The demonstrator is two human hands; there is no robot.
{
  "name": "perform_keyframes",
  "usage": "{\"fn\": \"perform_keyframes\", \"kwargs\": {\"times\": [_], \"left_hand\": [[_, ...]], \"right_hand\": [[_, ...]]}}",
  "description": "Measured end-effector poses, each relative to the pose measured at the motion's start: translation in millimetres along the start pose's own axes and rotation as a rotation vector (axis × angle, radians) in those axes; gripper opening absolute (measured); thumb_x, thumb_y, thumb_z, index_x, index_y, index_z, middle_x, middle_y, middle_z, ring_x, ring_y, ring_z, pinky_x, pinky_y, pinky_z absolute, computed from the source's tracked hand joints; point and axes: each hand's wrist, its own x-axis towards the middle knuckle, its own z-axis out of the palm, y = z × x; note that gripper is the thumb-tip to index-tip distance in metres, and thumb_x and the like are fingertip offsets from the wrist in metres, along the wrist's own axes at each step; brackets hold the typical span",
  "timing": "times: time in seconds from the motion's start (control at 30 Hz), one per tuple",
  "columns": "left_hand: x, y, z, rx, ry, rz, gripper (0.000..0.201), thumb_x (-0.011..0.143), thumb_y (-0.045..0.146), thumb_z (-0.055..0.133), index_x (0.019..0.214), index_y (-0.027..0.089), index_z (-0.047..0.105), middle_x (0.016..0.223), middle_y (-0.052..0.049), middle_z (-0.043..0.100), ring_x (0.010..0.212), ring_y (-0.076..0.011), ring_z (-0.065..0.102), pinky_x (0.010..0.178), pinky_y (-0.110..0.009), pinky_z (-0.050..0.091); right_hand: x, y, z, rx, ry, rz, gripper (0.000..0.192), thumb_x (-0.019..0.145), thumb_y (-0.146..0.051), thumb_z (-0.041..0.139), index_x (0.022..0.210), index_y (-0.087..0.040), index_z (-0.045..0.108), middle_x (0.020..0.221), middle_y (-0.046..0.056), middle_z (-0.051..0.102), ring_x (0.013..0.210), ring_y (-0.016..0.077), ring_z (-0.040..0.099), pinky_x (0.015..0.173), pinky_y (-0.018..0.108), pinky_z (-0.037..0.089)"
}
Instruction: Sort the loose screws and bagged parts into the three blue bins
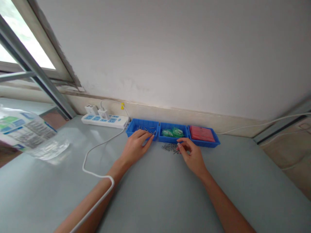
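Two bare hands at work beside three blue trays, seen from your head camera. Your left hand (137, 144), just left of the frame's centre, reaches to the near rim of the left tray (129, 131), its fingertips over the tray's right front corner. Loose screws (150, 128) lie inside that tray; whether your fingertips pinch one of them cannot be told at this scale. Your right hand (191, 154), right of centre, is at the right end of a small pile of screws (168, 147), which rests on the grey table (155, 197) in front of the middle tray (168, 139). Its thumb and forefinger are drawn close together, and a screw end shows at the fingertips; you cannot tell from this view whether it is gripped or lies on the surface. The middle tray contains green packets (178, 132); the right tray (206, 144) contains a red packet (202, 133). Left of the trays stands a white power strip (123, 121) bearing plugged-in adapters (103, 113). A white cable (97, 175) loops down from it and passes across your left forearm at the lower left. At the left edge of the frame is a clear plastic container (31, 132) with a printed label; a window (24, 38) occupies the upper left.
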Motion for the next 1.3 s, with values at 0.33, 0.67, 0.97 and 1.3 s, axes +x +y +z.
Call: {"fn": "perform_keyframes", "kwargs": {"times": [0.33, 0.67, 0.97, 1.3], "left_hand": [[-6.4, 36.4, 10.9, -0.105, -0.335, 0.174, 0.021, 0.103, 0.024, 0.052, 0.106, 0.017, 0.071, 0.104, -0.009, 0.072, 0.097, -0.0212, 0.066, 0.087, -0.036, 0.056], [-6.0, 38.3, 11.4, -0.106, -0.349, 0.163, 0.021, 0.103, 0.023, 0.051, 0.101, 0.017, 0.071, 0.1, -0.008, 0.071, 0.094, -0.0208, 0.065, 0.084, -0.034, 0.055], [-6.3, 33.2, 9.6, -0.08, -0.244, 0.074, 0.021, 0.102, 0.023, 0.053, 0.108, 0.016, 0.072, 0.104, -0.009, 0.074, 0.096, -0.0225, 0.069, 0.086, -0.037, 0.058], [-6.4, 41.9, 9.2, -0.116, -0.284, 0.091, 0.028, 0.103, 0.026, 0.05, 0.123, 0.017, 0.068, 0.105, -0.009, 0.074, 0.093, -0.0207, 0.07, 0.085, -0.034, 0.059]], "right_hand": [[-2.8, 5.5, -21.3, -0.532, -0.274, -0.322, 0.016, 0.09, -0.013, 0.063, 0.103, -0.019, 0.071, 0.103, 0.009, 0.064, 0.1, 0.0253, 0.061, 0.09, 0.041, 0.053], [-2.9, 6.3, 3.6, -0.672, -0.317, -0.436, 0.009, 0.098, -0.014, 0.058, 0.101, -0.016, 0.066, 0.111, 0.013, 0.061, 0.102, 0.028, 0.056, 0.09, 0.045, 0.051], [-4.9, -4.3, 5.8, -0.107, -0.096, -0.237, 0.011, 0.1, -0.026, 0.058, 0.098, -0.021, 0.068, 0.093, 0.006, 0.071, 0.086, 0.0213, 0.064, 0.082, 0.036, 0.051], [1.9, -12.4, 7.3, 0.546, 0.005, 0.295, 0.04, 0.078, -0.051, 0.079, 0.102, -0.021, 0.069, 0.065, -0.001, 0.069, 0.058, 0.0131, 0.056, 0.058, 0.026, 0.044]]}}
